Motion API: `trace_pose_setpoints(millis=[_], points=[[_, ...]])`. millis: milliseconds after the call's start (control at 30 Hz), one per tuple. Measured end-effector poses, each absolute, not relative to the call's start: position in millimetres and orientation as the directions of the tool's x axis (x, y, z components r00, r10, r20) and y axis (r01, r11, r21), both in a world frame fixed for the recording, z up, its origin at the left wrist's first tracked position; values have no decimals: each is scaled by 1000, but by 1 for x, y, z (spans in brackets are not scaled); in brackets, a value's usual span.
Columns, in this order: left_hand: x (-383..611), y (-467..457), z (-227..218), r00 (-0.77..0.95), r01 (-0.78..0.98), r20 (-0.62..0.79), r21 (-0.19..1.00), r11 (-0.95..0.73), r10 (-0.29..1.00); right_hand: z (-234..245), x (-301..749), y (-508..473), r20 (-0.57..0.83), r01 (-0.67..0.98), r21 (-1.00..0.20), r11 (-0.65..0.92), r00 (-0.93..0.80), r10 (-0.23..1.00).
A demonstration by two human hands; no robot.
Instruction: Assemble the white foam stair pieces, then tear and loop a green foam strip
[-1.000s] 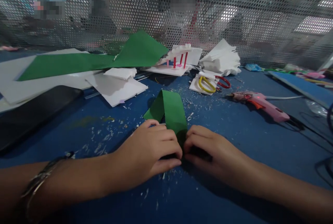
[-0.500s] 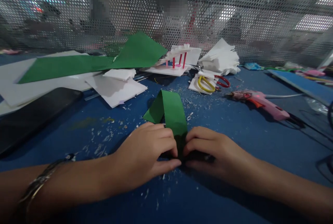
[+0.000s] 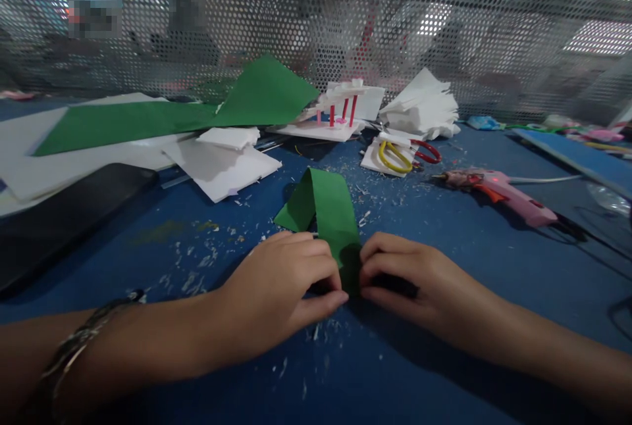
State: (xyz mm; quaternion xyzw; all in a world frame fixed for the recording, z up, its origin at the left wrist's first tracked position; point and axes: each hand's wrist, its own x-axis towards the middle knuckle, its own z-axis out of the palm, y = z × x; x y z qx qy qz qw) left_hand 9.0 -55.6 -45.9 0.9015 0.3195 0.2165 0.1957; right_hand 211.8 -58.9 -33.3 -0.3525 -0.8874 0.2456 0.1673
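Observation:
A strip of green paper (image 3: 336, 208) stands bent on the blue table, its fold raised at the far end and its near end between my hands. My left hand (image 3: 296, 283) has its fingers curled on the strip's left edge, thumb and fingertips close together. At the right edge, my right hand (image 3: 407, 277) pinches with fingertips and thumb. The exact contact of the fingertips with the paper is partly hidden and in shadow.
A pink glue gun (image 3: 508, 195) lies at right, with scissors (image 3: 395, 156) with yellow and red handles near it. A black phone-like slab (image 3: 74, 218) is at left. Behind are white sheets (image 3: 222, 168), green paper (image 3: 269, 93), a small white model with red posts (image 3: 340, 112) and a perforated metal screen (image 3: 296, 24).
The green strip's near end lies a little flatter and my right hand sits slightly farther right. The whole view has shifted slightly.

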Motion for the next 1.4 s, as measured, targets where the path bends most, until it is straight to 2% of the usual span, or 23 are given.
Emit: trace_pose_setpoints(millis=[233,333,433,600,767,1000,1267,1400], points=[[9,-54,-46,712,479,287,469,-742,641,-32,211,-58,105,565,-542,622,-690,717],[8,-53,-46,739,482,275,422,-768,615,-32,209,-57,88,575,-529,624,-695,714],[6,-53,-48,775,477,304,295,-828,554,-32,208,-57,80,574,-522,631,-703,706],[5,-56,-51,787,444,478,0,-896,390,-32,207,-57,86,568,-518,639,-709,700],[7,-59,-46,818,434,474,-133,-891,327,-34,207,-56,90,563,-518,644,-713,696],[8,-59,-46,813,447,477,-143,-883,334,-37,207,-56,145,552,-483,679,-714,684],[8,-58,-47,815,454,469,-151,-878,341,-35,213,-55,173,480,-527,701,-748,641],[7,-57,-47,808,454,466,-102,-885,360,-33,214,-54,177,484,-522,703,-744,644]])
